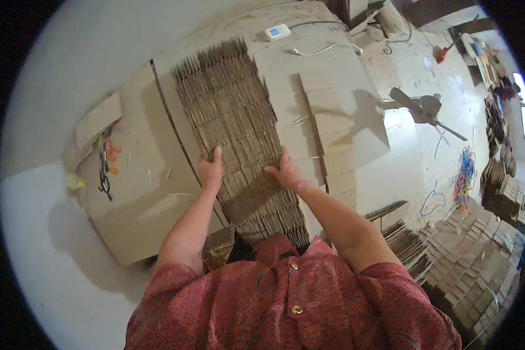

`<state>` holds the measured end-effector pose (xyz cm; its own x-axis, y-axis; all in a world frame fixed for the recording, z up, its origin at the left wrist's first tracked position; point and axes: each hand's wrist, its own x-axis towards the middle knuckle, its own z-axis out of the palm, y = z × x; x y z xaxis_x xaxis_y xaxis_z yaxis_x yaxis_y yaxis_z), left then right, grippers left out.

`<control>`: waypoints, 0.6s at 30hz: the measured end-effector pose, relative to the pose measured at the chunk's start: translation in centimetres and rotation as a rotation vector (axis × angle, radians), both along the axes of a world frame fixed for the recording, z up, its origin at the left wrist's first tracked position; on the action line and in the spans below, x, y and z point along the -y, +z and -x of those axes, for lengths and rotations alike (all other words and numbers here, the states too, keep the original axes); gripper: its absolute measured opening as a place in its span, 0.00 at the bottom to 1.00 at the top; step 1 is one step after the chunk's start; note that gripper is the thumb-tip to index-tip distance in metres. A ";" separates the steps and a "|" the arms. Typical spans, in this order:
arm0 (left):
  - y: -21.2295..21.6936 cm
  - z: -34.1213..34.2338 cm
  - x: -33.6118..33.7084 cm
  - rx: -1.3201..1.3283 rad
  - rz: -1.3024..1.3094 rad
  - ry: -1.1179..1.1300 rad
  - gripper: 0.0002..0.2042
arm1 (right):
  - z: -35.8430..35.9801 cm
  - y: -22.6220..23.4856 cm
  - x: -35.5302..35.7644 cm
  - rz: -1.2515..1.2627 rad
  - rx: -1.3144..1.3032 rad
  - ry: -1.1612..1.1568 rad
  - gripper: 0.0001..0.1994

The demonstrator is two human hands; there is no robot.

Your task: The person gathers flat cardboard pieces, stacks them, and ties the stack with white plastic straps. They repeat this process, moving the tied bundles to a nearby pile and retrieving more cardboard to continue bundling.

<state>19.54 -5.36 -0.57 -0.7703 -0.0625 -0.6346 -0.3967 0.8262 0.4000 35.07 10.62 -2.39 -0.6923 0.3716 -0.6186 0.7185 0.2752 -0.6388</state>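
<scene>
A long block of tightly packed, slotted brown cardboard strips (227, 111) lies across the work table, running from near my waist toward the far side. My left hand (212, 170) grips its left edge, the thumb pointing up along the side. Against the right edge presses my right hand (288, 175), its thumb reaching over the top of the strips. The block's far end looks jagged, with strip tips sticking up. Some fingers of both hands are hidden along the sides of the block.
Right of the block lies a row of flat cardboard pieces (335, 140). Orange-handled scissors (106, 166) lie at left, near a cardboard stack (99, 119). A white device (278, 32) and a cable sit at the far edge. A fan (426, 108) and piled cardboard (472, 251) are at right.
</scene>
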 end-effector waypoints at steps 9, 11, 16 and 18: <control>-2.1 -0.2 1.4 -0.025 -0.236 -0.019 0.38 | -0.8 -0.4 -0.5 -0.061 -0.160 -0.013 0.40; -1.5 -0.2 1.0 0.095 -0.234 -0.051 0.43 | -1.3 -1.1 -1.6 0.109 -0.234 -0.073 0.36; -0.6 -0.7 1.0 0.043 -0.191 -0.199 0.41 | -1.7 -1.4 -2.8 0.192 -0.283 -0.084 0.33; 1.1 -0.3 1.4 0.172 -0.192 -0.153 0.39 | -0.4 1.9 -1.3 0.177 -0.164 -0.127 0.34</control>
<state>19.85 -6.72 0.49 -0.6415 0.1794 -0.7458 -0.3492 0.7974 0.4922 35.42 11.96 -0.54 -0.7435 0.3576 -0.5651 0.6230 0.0633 -0.7796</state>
